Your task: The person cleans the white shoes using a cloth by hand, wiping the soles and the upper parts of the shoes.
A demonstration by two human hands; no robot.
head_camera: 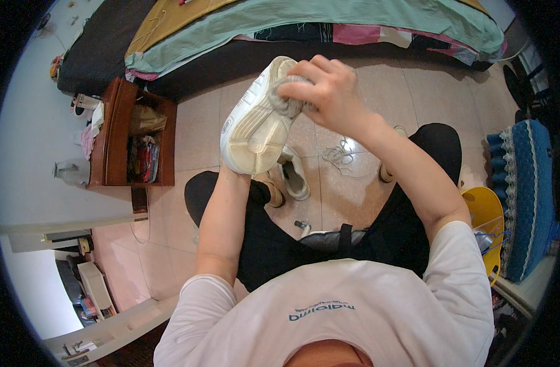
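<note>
A white shoe [254, 121] is held up with its pale, grooved sole facing me. My left hand [236, 170] bears it from inside or behind; only the wrist end shows, and the fingers are hidden by the shoe. My right hand [323, 85] grips a crumpled grey cloth [288, 98], pressed against the sole near its middle. Below on the floor, between my feet, stands a second whitish shoe [294, 176], its opening upward. Pale shoelaces [342, 158] lie in a loose heap to the right of it.
Ahead is a bed with a green sheet [307, 13]. A brown wooden cabinet [117, 137] stands open at left. On the right are a yellow bucket [489, 197] with items inside and a blue lace-trimmed cloth cover [532, 197]. My knees flank the tiled floor [197, 137].
</note>
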